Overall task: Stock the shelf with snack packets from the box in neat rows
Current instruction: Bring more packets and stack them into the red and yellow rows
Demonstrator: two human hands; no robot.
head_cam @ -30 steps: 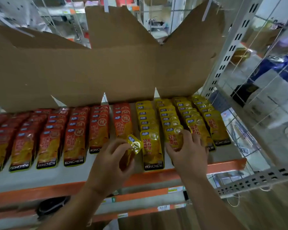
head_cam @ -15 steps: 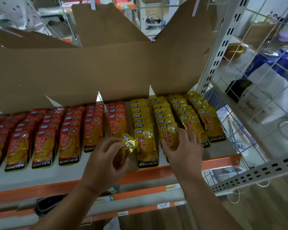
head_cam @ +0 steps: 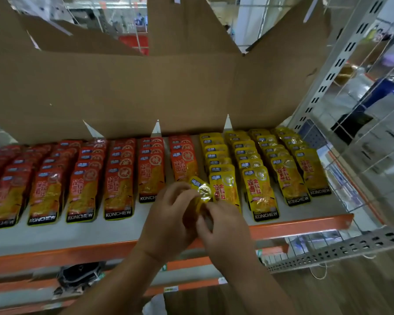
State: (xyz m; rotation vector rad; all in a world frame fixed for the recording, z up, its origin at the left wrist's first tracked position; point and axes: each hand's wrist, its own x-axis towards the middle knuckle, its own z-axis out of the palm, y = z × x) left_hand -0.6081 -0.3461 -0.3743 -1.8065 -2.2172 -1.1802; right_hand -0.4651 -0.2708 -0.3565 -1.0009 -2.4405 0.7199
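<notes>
Red snack packets [head_cam: 82, 178] lie in several overlapping rows on the left of the grey shelf [head_cam: 100, 233], and yellow snack packets [head_cam: 259, 183] fill rows on the right. My left hand [head_cam: 168, 221] grips a stack of yellow packets [head_cam: 200, 192] above the shelf's front edge, between the last red row and the first yellow row. My right hand [head_cam: 223, 226] has its fingers on the lower end of that same stack, touching my left hand. The bottom of the held stack is hidden by both hands.
A big opened cardboard box [head_cam: 146, 87] stands at the back of the shelf with its flaps up. A perforated grey upright [head_cam: 334, 64] and a wire mesh panel [head_cam: 362, 133] bound the right side. The orange shelf rail [head_cam: 293, 226] runs along the front; lower shelves lie below.
My right hand left the front packet of the second yellow row and moved left onto the stack in my left hand. The view shifted slightly.
</notes>
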